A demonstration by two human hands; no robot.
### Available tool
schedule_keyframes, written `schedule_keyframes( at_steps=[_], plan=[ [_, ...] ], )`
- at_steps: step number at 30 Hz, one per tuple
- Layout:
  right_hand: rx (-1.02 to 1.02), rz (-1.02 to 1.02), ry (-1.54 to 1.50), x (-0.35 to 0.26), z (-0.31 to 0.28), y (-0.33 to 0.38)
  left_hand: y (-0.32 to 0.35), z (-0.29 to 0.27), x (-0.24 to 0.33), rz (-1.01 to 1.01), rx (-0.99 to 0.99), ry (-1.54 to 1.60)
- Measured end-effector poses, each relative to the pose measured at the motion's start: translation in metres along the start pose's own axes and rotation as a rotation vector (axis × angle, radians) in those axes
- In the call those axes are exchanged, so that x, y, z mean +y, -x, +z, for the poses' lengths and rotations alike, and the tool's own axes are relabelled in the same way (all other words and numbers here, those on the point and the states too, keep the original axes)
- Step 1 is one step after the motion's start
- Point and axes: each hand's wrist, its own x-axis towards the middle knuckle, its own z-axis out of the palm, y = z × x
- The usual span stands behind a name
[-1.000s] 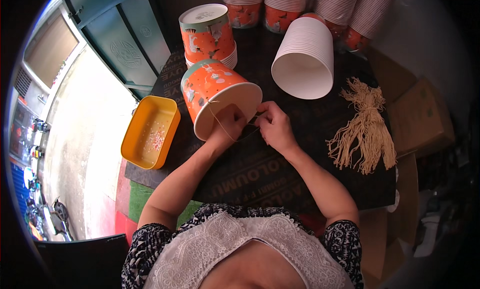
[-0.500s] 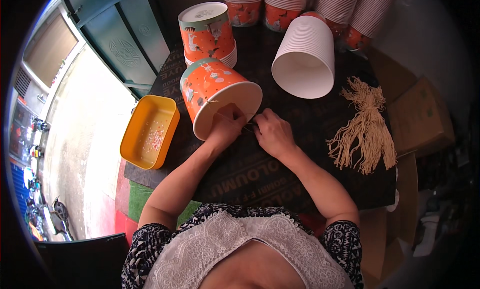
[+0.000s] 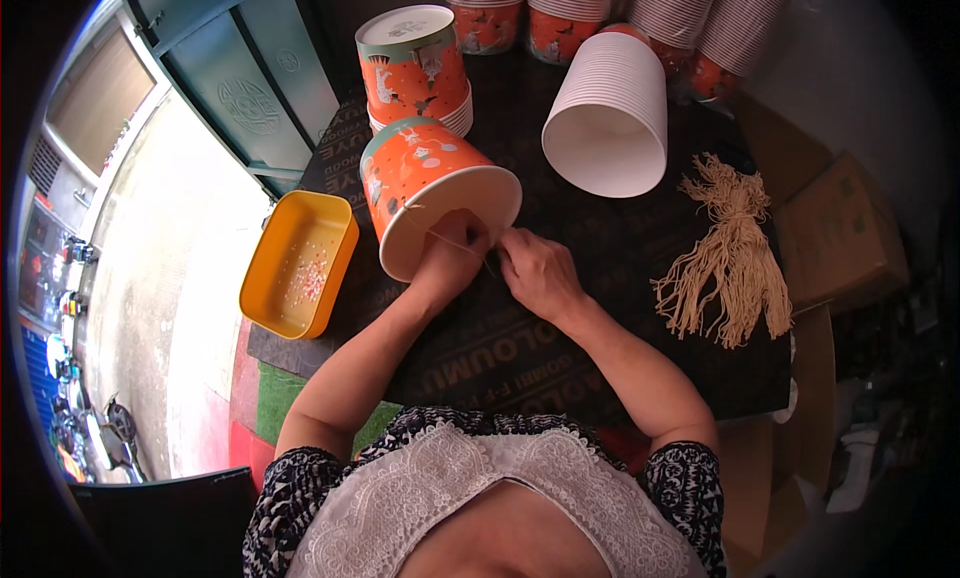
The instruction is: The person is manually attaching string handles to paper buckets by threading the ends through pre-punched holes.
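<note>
Our left hand grips the rim of a tipped orange cup near the worktop's left edge, while our right hand pinches a thin string running to that rim. String bundle lies by the right edge.

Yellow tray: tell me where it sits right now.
In the head view the yellow tray lies at the left edge of the dark table, just left of the orange paper bucket that the left hand reaches into.
</note>
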Motion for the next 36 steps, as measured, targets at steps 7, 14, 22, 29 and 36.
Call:
schedule_keyframes(
  at_steps=[7, 14, 22, 29, 36],
  plan=[
    [0.037, -0.051, -0.054, 0.004, 0.002, -0.001, -0.001, -0.002, 0.003, 0.055, -0.058, -0.112],
    [0.084, 0.037, -0.114, 0.003, 0.004, -0.002, 0.001, -0.007, 0.011, 0.119, -0.102, -0.236],
    [0.097, 0.143, -0.128, 0.002, 0.006, -0.004, 0.004, -0.011, 0.013, 0.106, -0.131, -0.3],
    [0.125, 0.224, -0.192, 0.002, 0.007, -0.005, 0.004, -0.018, 0.022, 0.078, -0.18, -0.241],
    [0.092, 0.227, -0.201, 0.002, 0.009, -0.004, 0.002, -0.014, 0.01, 0.074, -0.203, -0.236]
  ],
)
